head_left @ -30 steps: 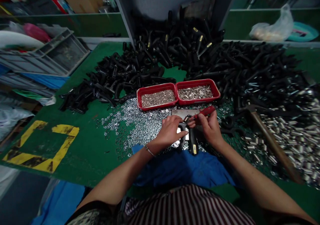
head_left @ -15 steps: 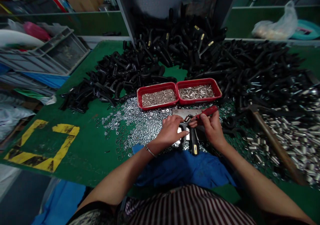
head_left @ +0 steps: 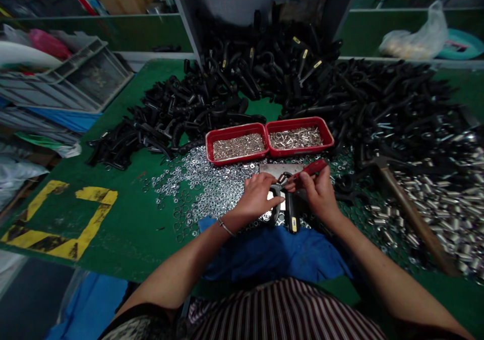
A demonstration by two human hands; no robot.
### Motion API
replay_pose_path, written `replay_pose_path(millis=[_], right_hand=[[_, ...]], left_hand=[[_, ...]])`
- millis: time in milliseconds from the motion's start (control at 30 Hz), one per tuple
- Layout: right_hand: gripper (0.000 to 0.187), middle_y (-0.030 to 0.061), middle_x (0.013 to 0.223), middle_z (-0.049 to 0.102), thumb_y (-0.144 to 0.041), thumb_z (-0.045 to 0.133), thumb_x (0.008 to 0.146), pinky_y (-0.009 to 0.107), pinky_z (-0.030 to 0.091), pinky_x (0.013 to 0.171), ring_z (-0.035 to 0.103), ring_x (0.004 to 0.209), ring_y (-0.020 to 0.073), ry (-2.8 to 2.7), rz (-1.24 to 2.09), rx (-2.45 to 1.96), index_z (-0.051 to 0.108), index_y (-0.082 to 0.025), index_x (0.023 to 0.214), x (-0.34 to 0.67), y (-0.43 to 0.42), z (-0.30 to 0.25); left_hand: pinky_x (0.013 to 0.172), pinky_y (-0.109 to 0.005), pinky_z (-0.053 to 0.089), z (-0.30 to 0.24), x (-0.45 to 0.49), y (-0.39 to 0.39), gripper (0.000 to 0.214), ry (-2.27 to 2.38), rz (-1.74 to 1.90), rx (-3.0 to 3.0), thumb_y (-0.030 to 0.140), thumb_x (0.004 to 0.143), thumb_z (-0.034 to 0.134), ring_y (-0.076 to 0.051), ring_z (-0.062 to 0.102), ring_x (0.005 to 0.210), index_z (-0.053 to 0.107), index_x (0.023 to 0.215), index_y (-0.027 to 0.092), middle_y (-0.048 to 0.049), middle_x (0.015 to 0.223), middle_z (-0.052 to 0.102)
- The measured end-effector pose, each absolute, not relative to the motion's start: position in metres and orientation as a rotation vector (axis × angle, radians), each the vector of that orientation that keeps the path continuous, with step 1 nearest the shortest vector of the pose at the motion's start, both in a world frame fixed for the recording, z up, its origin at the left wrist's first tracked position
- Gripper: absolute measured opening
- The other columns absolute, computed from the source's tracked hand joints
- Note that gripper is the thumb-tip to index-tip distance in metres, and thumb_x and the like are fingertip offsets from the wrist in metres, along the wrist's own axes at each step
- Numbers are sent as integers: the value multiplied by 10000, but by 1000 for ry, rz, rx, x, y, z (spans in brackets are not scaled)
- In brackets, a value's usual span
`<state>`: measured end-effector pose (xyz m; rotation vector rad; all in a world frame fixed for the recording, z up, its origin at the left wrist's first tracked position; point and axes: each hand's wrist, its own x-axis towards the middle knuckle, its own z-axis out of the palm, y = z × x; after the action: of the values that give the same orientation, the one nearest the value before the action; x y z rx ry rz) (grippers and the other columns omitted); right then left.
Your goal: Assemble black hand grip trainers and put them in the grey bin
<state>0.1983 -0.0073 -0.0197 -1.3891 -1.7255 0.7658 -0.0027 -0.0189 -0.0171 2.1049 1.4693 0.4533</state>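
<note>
My left hand [head_left: 258,194] is closed round a black handled tool [head_left: 290,213] that lies over the shiny washers [head_left: 204,181] at the table's middle. My right hand [head_left: 318,192] grips a red-handled screwdriver [head_left: 312,168] whose tip meets the tool's joint between both hands. A flat metal plate [head_left: 275,168] lies just beyond the hands. Two red trays [head_left: 266,128] of small silver parts stand behind it.
A big heap of black handles [head_left: 287,82] fills the back and right of the green table [head_left: 121,229]. A wooden-handled hammer [head_left: 408,211] lies at right among silver sleeves [head_left: 446,204]. Blue cloth [head_left: 276,254] covers the near edge. Grey crates [head_left: 75,82] stand at left.
Both hands stay on the tool and the screwdriver with only slight shifts. The view has drifted a little.
</note>
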Motion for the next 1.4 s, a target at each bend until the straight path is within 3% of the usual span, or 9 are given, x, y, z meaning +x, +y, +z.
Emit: replay_pose_path(millis=[267,500,700,967,1100,1200,1300,1400], right_hand=[[271,153,913,696,-412,426,976,422,523,653,694,753,323,-2158,769,-1380,362,-227,1163,185,5,1],[258,126,953,681,-410,378,985,425,526,776,671,837,284,-1997,779,-1356,361,-217,1156,173,21,-1],[278,170,964,668,-416,414,967,444,525,739,672,821,318,-2111,732,-1415,394,-201,1142,179,4,-8],[316,156,880,697,-442,413,983,423,520,667,674,747,313,-2164,770,-1466,426,-186,1169,178,4,-10],[330,93,856,692,-526,406,989,414,542,652,666,696,265,-1917,951,-1369,400,-234,1143,180,15,-4],[386,58,882,701,-585,293,1015,397,552,618,650,631,221,-1628,1075,-1271,374,-264,1214,194,29,1],[464,97,907,717,-622,374,989,421,546,682,673,728,256,-1650,780,-1507,480,-230,1212,232,44,3],[446,184,946,722,-582,529,941,461,512,737,679,860,337,-1973,403,-1925,633,-170,1075,281,54,12]], left_hand=[[1048,-442,360,-13,-1,-22,432,1511,418,2117,420,885,702,-296,493,1217,586,1260,238,-65,1309,587],[1082,-466,352,-9,-2,-19,448,1507,389,2131,415,899,682,-308,491,1257,584,1296,230,-84,1344,586],[1069,-454,371,-5,-3,-20,418,1515,373,2153,364,889,687,-301,499,1238,594,1272,224,-83,1326,591],[1044,-452,397,-4,-1,-21,375,1549,344,2161,352,892,680,-303,514,1218,599,1224,200,-102,1279,601],[1061,-464,379,-3,-2,-21,453,1558,348,2167,405,887,699,-313,503,1245,585,1271,194,-109,1308,593],[1055,-452,377,-5,-2,-22,444,1554,360,2157,415,892,698,-303,513,1232,592,1270,209,-93,1303,603],[1076,-452,360,-9,-4,-27,489,1509,397,2184,453,898,693,-298,503,1254,581,1310,217,-90,1359,582],[1108,-447,335,-7,-17,-30,575,1434,469,2262,487,932,646,-294,453,1327,510,1424,222,-110,1462,514]])
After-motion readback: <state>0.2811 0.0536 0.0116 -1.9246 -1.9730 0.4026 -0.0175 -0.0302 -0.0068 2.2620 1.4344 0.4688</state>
